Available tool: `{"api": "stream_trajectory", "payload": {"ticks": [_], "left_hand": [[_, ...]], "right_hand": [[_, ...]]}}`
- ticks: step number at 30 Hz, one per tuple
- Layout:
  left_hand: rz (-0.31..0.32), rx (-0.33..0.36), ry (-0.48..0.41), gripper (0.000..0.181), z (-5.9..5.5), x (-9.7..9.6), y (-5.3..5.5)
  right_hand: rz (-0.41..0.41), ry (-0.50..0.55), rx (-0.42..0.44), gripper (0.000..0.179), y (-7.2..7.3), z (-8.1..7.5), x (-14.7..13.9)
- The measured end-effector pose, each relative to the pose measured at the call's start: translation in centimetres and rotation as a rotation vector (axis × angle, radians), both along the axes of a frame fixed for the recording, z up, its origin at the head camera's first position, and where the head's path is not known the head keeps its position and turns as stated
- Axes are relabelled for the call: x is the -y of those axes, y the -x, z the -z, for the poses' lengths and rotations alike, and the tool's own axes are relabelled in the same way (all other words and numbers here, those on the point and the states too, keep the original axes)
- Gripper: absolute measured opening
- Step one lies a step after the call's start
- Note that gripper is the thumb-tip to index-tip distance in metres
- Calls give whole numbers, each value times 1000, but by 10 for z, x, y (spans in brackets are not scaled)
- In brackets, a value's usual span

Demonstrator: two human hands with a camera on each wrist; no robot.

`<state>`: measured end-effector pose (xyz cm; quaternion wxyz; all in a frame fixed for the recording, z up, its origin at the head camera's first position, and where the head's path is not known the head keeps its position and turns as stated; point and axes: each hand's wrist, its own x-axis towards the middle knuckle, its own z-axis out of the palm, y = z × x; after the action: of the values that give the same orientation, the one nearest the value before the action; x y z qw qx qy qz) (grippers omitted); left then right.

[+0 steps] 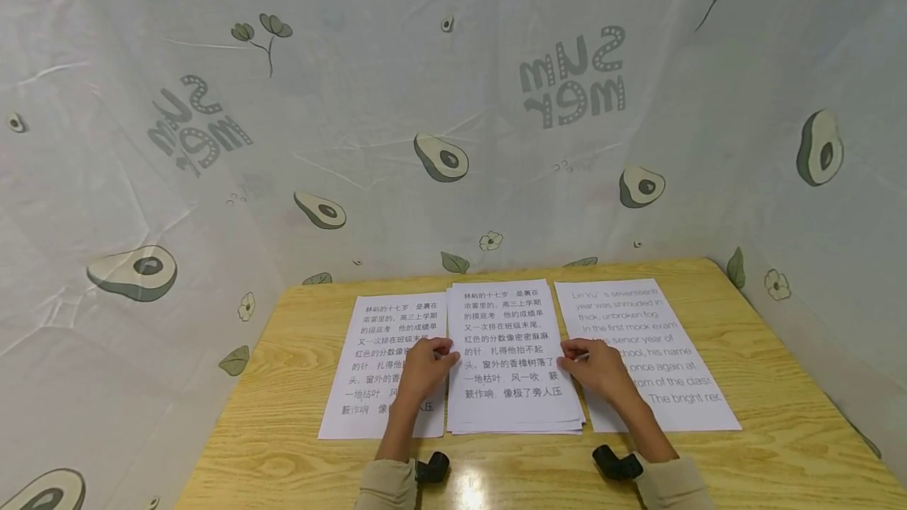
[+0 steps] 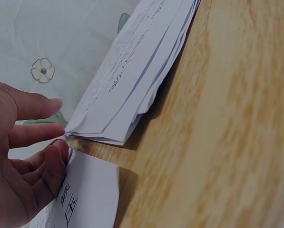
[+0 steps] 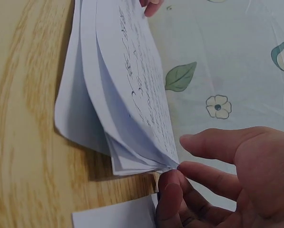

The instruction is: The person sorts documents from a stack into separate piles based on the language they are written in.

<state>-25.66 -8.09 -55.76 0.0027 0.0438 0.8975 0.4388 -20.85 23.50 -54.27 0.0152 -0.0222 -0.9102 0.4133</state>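
A stack of printed paper sheets (image 1: 506, 408) with Chinese text lies in the middle of the table, its lower edges slightly uneven. At its left edge, my left hand (image 1: 428, 364) touches the sheets with its fingertips. My right hand (image 1: 595, 364) does the same at the right edge, level with the other. In the left wrist view the thumb (image 2: 39, 105) stands off the paper while fingertips meet the stack's edge (image 2: 99, 137). The right wrist view has a similar pose, with fingertips against the edge of the fanned, bowed sheets (image 3: 127, 137).
To the left lies another Chinese-printed paper (image 1: 340, 415), partly under my left hand. An English-printed paper (image 1: 680, 408) is on the right, partly covered by my right hand. The wooden table (image 1: 524, 471) meets a patterned curtain (image 1: 383, 234) at the back.
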Motion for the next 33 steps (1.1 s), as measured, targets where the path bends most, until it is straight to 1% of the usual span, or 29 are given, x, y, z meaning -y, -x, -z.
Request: {"api": "stream_trajectory", "payload": {"ticks": [8,14,25,29,33], "left_hand": [[-1,3,2,36,0,0,0],[0,5,9,35,0,0,0],[-1,7,-28,33,-2,-1,-2],[3,1,-46,32,-5,-3,-3],[18,-12,-62,33,-6,-4,-2]], "right_hand": [[10,-10,2,43,1,1,1],[2,-4,15,43,0,2,1],[-3,-28,-4,42,2,1,3],[-1,-6,-4,43,1,-1,4],[5,40,12,46,-1,-5,5]]}}
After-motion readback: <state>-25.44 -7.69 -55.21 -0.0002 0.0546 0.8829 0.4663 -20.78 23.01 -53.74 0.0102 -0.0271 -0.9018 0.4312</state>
